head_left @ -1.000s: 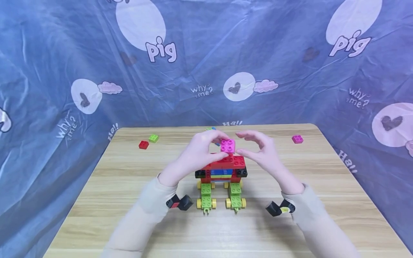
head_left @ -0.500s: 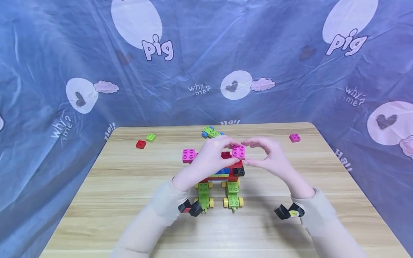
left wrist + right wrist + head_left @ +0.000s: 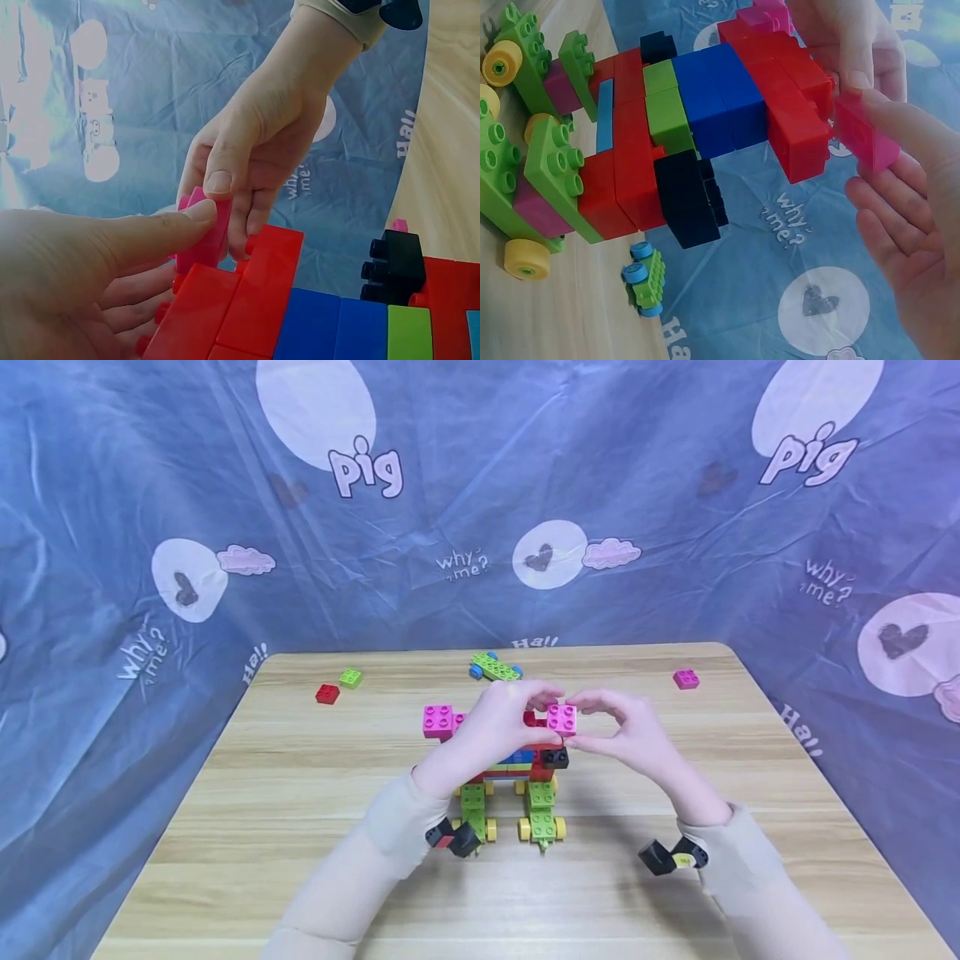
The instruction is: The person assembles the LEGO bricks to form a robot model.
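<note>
A pink brick point(image 3: 562, 719) is pinched between the thumb and fingers of my left hand point(image 3: 491, 727) on one side and my right hand point(image 3: 641, 732) on the other. It sits at the right end of the red top of a brick-built figure. In the right wrist view the figure shows red bricks point(image 3: 799, 139), blue bricks point(image 3: 718, 101), a black brick point(image 3: 686, 199) at the side and green legs on yellow wheels point(image 3: 526, 259). Another pink brick point(image 3: 438, 721) stands out at the figure's left end. My left hand hides part of the figure in the head view.
Behind the figure lies a green car base point(image 3: 495, 667) with blue wheels. A red brick point(image 3: 327, 694) and a green brick point(image 3: 351, 677) lie at the back left of the wooden table point(image 3: 247, 827), a loose pink brick point(image 3: 686, 679) at the back right. Printed cloth surrounds the back and sides.
My left hand has carried the pink brick rightward to the end of the red top. My right hand, apart from it before, now pinches it too. The left-end pink brick has come into view.
</note>
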`<state>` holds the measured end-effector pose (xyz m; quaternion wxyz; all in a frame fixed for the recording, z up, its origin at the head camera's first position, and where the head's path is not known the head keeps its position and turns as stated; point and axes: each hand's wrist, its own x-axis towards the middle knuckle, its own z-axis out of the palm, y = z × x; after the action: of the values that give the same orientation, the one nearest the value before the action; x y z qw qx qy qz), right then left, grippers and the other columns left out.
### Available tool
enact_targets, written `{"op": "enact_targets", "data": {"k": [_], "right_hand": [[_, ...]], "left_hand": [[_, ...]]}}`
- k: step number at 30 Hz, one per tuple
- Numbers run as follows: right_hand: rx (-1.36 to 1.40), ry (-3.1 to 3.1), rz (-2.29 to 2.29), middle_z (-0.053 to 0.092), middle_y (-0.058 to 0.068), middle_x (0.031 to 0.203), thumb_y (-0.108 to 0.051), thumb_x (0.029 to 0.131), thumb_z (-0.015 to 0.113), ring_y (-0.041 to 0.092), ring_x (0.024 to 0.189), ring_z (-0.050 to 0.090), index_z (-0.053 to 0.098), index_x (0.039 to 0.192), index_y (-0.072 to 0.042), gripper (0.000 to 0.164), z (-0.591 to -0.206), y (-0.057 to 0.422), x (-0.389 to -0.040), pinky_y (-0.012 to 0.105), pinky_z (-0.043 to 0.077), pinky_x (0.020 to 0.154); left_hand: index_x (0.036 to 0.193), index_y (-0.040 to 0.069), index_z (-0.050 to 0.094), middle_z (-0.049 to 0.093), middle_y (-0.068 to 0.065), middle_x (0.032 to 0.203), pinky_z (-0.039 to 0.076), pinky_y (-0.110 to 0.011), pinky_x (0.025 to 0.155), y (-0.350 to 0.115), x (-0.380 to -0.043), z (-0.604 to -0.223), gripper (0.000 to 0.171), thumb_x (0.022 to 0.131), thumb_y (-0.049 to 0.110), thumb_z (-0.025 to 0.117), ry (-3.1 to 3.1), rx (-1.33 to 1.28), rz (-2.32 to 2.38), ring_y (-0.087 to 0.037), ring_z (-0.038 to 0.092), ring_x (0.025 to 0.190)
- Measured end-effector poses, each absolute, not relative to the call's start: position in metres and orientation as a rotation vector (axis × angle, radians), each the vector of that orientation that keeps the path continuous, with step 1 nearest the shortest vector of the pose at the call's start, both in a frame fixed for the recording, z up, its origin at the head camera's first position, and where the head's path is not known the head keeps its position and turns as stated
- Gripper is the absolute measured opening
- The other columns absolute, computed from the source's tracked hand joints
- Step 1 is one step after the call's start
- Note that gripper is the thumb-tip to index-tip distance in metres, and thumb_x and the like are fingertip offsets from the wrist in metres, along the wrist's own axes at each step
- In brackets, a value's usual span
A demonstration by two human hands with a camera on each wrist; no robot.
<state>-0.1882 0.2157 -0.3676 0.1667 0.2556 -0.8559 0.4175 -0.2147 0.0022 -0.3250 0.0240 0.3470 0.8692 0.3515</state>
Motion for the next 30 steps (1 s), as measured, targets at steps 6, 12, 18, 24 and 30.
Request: {"op": "enact_targets", "data": {"k": [6,12,18,24,30], "right_hand": [[0.749,-2.446,1.218,0.07,0.013,0.107,0.001,0.067,0.084,-0.001,0.097,0.061,0.066,0.111,-0.001,0.048,-0.368,0.214,-0.189,0.013,0.043,0.093],[0.779,-2.421,1.202,0.071,0.013,0.107,0.003,0.068,0.082,0.002,0.095,0.063,0.067,0.111,-0.001,0.045,-0.371,0.213,-0.192,0.013,0.045,0.092],[0.786,-2.399,1.141,0.071,0.011,0.108,0.003,0.068,0.083,0.006,0.094,0.065,0.069,0.112,-0.002,0.046,-0.375,0.213,-0.194,0.015,0.046,0.091],[0.793,-2.377,1.206,0.071,0.012,0.106,0.004,0.069,0.082,0.005,0.094,0.064,0.069,0.109,-0.002,0.043,-0.377,0.213,-0.195,0.015,0.047,0.091],[0.775,-2.387,1.264,0.071,0.011,0.102,0.005,0.07,0.08,0.002,0.093,0.062,0.068,0.108,-0.001,0.04,-0.378,0.215,-0.195,0.014,0.046,0.092]], "left_hand": [[0.126,0.01,0.062,0.071,-0.003,0.114,0.052,-0.023,0.09,0.003,-0.217,-0.327,0.056,0.076,0.027,0.081,2.68,1.086,1.098,-0.014,0.067,0.103],[0.126,0.011,0.062,0.071,-0.003,0.113,0.052,-0.023,0.089,0.004,-0.218,-0.329,0.059,0.074,0.029,0.082,2.693,1.117,1.09,-0.013,0.067,0.102],[0.128,0.011,0.061,0.07,-0.002,0.114,0.052,-0.024,0.089,0.005,-0.22,-0.331,0.061,0.074,0.03,0.082,2.714,1.134,1.057,-0.014,0.066,0.102],[0.127,0.011,0.062,0.068,-0.003,0.118,0.052,-0.028,0.09,0.004,-0.221,-0.331,0.062,0.073,0.033,0.083,2.728,1.11,0.97,-0.017,0.064,0.105],[0.123,0.009,0.065,0.069,-0.004,0.118,0.052,-0.03,0.092,0.004,-0.223,-0.332,0.06,0.072,0.034,0.085,2.74,1.072,0.857,-0.017,0.064,0.108]]}}
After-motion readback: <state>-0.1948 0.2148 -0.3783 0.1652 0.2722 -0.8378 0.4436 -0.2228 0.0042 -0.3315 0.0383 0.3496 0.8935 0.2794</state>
